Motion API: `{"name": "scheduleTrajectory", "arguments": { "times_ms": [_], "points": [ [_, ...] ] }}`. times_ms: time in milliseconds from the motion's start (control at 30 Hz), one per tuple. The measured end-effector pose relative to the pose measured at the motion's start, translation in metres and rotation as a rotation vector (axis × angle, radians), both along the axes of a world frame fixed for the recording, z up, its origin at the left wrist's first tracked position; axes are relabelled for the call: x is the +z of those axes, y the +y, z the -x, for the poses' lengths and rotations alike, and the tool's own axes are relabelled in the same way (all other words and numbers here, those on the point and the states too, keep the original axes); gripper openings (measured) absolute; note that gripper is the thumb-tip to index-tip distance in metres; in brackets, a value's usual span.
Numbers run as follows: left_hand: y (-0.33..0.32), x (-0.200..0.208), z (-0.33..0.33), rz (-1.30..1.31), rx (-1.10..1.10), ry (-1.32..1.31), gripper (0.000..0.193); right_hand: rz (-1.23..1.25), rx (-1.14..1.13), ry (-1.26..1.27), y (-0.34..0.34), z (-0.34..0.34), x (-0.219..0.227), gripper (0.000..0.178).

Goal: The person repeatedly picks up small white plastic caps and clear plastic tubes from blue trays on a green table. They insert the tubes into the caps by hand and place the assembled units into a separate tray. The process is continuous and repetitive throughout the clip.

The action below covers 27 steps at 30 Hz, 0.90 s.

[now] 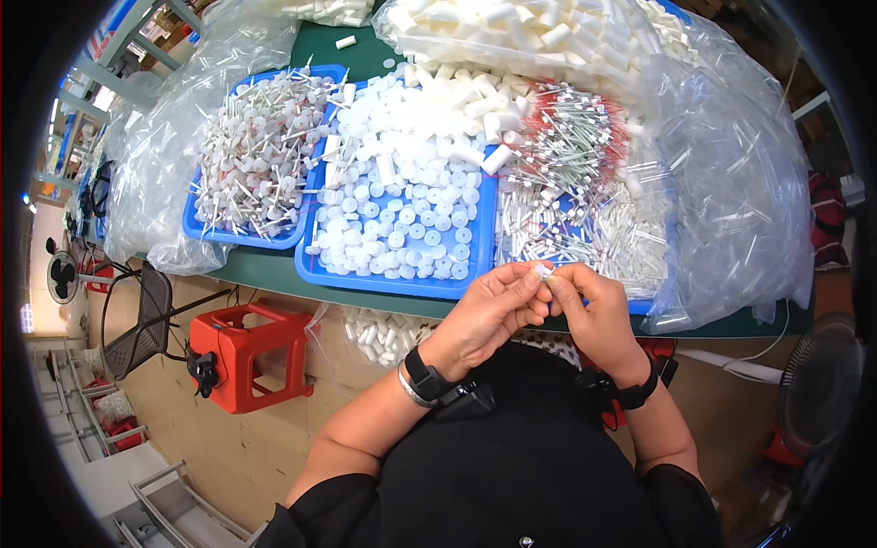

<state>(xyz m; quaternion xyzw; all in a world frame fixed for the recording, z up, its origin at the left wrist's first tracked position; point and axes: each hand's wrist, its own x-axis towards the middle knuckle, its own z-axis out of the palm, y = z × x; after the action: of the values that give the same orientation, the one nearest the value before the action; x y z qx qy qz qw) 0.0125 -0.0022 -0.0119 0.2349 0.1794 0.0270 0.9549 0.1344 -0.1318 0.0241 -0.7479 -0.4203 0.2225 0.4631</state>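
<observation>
My left hand (pixel 493 310) and my right hand (pixel 598 315) meet at the front edge of the table, fingertips pinched together. Between them shows a small white part (pixel 544 271), mostly covered by the fingers, so its exact kind cannot be made out. Just beyond my left hand is a blue tray (pixel 384 285) of translucent round discs (pixel 416 230) with white foam cylinders (pixel 461 96) at its back. Thin white and clear tubes (pixel 585 233) lie in a tray beyond my right hand, with a heap of pin-like pieces with red parts (pixel 571 137) behind them.
A blue tray (pixel 189 224) of assembled stick-and-disc pieces stands at the left. Clear plastic bags (pixel 731 183) cover the table's right end, and a large bag of white cylinders (pixel 548 36) lies at the back. Below are a red stool (pixel 251 356), a chair (pixel 146 324) and a fan (pixel 822 384).
</observation>
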Motion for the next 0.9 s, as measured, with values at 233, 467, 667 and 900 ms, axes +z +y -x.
{"name": "scheduleTrajectory", "arguments": {
  "times_ms": [233,467,667,900],
  "points": [
    [0.011,0.009,0.000,-0.155,0.171,0.104,0.030,0.083,-0.097,-0.067,-0.009,-0.034,0.012,0.015],
    [0.019,0.008,0.002,-0.149,0.209,0.083,0.035,0.232,0.251,-0.670,-0.025,-0.051,0.006,0.005],
    [0.014,0.000,0.000,-0.154,0.169,0.071,0.037,0.242,0.357,-0.678,-0.011,-0.056,-0.003,0.007],
    [0.015,0.002,0.000,-0.148,0.162,0.080,0.036,0.204,0.363,-0.615,-0.014,-0.061,-0.006,0.006]
  ]
}}
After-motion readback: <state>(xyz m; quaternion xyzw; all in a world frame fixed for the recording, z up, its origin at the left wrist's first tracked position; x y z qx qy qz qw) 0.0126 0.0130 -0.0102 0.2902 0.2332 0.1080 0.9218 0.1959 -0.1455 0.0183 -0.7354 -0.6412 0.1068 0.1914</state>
